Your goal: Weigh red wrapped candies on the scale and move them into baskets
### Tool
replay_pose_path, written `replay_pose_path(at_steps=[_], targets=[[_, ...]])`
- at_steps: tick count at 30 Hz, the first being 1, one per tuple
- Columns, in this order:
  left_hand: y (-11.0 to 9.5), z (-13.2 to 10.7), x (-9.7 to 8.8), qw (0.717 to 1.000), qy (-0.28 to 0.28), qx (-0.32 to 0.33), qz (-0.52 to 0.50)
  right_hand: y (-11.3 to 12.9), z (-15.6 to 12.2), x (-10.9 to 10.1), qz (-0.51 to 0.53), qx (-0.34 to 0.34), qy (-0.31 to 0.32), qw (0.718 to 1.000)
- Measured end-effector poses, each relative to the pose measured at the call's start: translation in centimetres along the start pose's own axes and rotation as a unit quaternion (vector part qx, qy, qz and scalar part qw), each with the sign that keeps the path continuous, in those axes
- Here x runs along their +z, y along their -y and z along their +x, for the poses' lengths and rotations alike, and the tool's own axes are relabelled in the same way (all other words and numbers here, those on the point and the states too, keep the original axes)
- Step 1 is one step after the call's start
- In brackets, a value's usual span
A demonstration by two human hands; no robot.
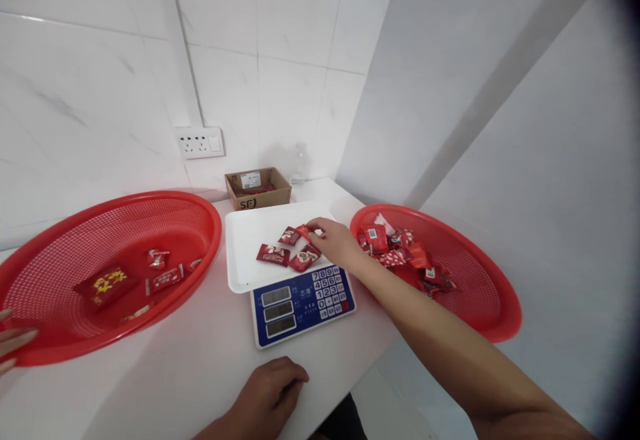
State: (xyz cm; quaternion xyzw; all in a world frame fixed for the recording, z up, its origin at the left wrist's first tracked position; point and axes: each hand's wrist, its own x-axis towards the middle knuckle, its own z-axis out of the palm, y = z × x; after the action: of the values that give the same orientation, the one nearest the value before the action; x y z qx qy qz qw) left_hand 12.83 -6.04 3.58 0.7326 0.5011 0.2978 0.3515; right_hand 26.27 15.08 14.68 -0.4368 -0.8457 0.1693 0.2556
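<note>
My right hand (334,243) reaches over the white tray (243,253) of a digital scale (305,303). Its thumb and fingers pinch a small red candy packet (303,231). Several dark red candy packets (273,254) lie on the tray just left of and below those fingertips. My left hand (273,393) rests on the white table in front of the scale, fingers curled, with nothing visible in it. The scale has a blue panel with three displays and a keypad.
On the right, a red basket (507,313) holds many red packets. The left red basket (200,207) contains a red envelope (107,287) and several wrapped pieces; another person's hand (15,340) is at its edge. A cardboard box (257,190) stands behind the scale, against the wall.
</note>
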Motion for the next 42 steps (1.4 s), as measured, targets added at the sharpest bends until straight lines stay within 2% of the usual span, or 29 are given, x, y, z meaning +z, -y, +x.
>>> replay_pose_path(at_steps=[3,5,7,10,14,17,19,21,22,23,24,26,28,30,32,34,37,42], targets=[[0.2,0.0,0.1,1.0,0.001,0.002,-0.001,-0.8,-0.3,-1.2,0.085,0.049,-0.055,0.994],[0.2,0.0,0.1,1.0,0.003,-0.001,0.0,-1.1,-1.0,-2.4,0.105,0.055,-0.076,0.99],[0.1,-0.1,0.1,1.0,0.006,-0.004,0.003,-1.5,-2.0,-3.8,0.074,0.043,-0.097,0.992],[0.0,-0.1,-0.1,1.0,0.006,-0.003,0.008,-2.8,-4.3,-5.9,-0.025,0.045,-0.136,0.989],[0.2,0.0,0.1,1.0,0.001,-0.001,0.016,-5.8,-7.7,-7.9,-0.104,0.127,-0.163,0.973],[0.5,-0.1,0.4,1.0,-0.011,0.017,0.015,-6.7,-10.3,-8.0,-0.142,0.158,-0.156,0.965],[0.4,-0.4,0.3,0.997,-0.029,0.069,0.011,-6.1,-11.9,-7.0,-0.136,0.132,-0.202,0.961],[-0.1,-0.6,-0.4,0.988,-0.055,0.142,0.013,-4.8,-13.6,-5.0,-0.092,0.074,-0.276,0.954],[-0.6,-0.6,-1.0,0.983,-0.072,0.17,0.019,-4.0,-14.4,-3.7,-0.063,0.037,-0.294,0.953],[-1.1,-0.5,-1.9,0.978,-0.09,0.185,0.03,-3.2,-15.1,-2.2,-0.039,-0.008,-0.28,0.959],[-1.6,-0.2,-2.9,0.976,-0.11,0.184,0.049,-2.5,-15.9,-0.6,-0.013,-0.044,-0.246,0.968],[-2.6,1.0,-5.4,0.972,-0.147,0.154,0.101,-1.4,-17.2,2.6,0.045,-0.071,-0.13,0.988],[-3.3,2.7,-7.9,0.966,-0.175,0.092,0.166,-0.8,-18.2,5.2,0.094,-0.064,-0.029,0.993],[-3.8,4.7,-10.1,0.963,-0.16,0.018,0.215,-0.5,-18.8,7.0,0.13,-0.046,0.035,0.99],[-4.0,6.4,-11.4,0.966,-0.126,-0.026,0.226,-0.6,-19.1,8.0,0.158,-0.024,0.059,0.985],[-4.0,7.9,-12.0,0.972,-0.091,-0.045,0.212,-0.9,-19.2,8.3,0.19,0.006,0.058,0.98],[-3.6,9.7,-11.9,0.979,-0.06,-0.047,0.191,-1.3,-19.1,8.2,0.228,0.04,0.052,0.972],[-3.5,12.8,-11.0,0.973,-0.052,-0.02,0.223,-1.5,-19.1,8.2,0.23,0.01,0.048,0.972]])
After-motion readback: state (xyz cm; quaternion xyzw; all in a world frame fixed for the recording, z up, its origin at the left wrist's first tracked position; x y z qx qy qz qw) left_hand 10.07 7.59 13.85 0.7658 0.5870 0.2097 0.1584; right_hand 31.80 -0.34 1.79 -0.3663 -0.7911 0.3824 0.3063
